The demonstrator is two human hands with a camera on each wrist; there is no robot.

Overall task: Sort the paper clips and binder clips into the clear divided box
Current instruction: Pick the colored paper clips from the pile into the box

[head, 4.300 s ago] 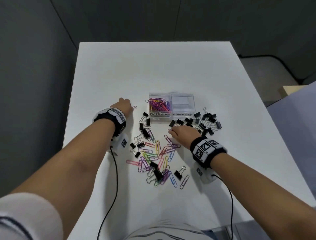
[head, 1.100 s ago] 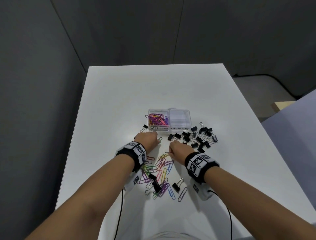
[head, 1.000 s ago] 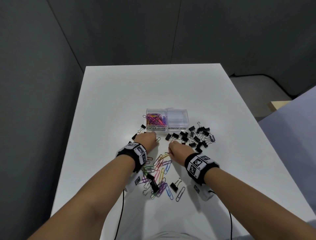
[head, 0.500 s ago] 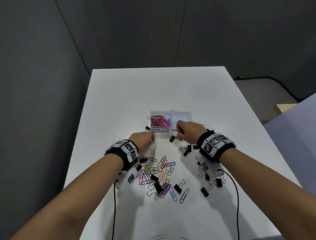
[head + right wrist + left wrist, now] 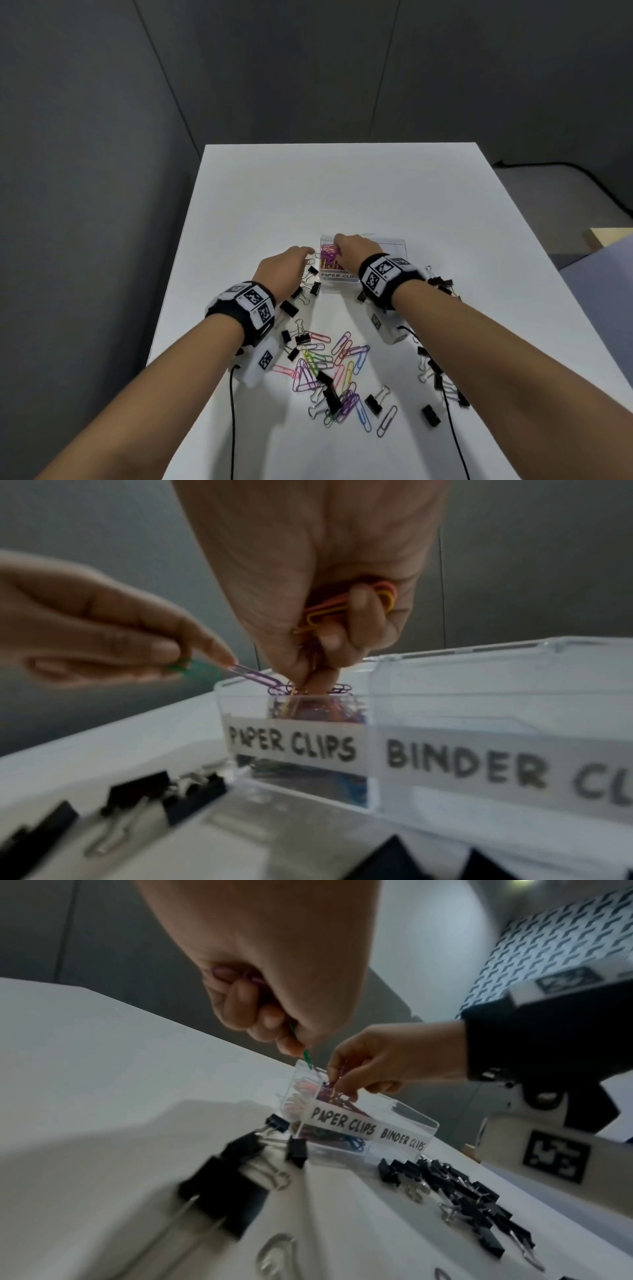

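Thin wire paper clips (image 5: 329, 610) are light and slippery, so I pinch their middles. Both hands, right (image 5: 352, 251) and left (image 5: 284, 274), hold some over the box (image 5: 445, 669), left side.

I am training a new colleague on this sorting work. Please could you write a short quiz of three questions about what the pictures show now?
1. True or false: the BINDER CLIPS compartment already holds binder clips.
2. Over which compartment is the right hand? A) PAPER CLIPS B) BINDER CLIPS C) neither
3. Fill in: the left hand pinches a ____ paper clip at the box rim.

Key
1. False; it looks empty.
2. A.
3. Green.
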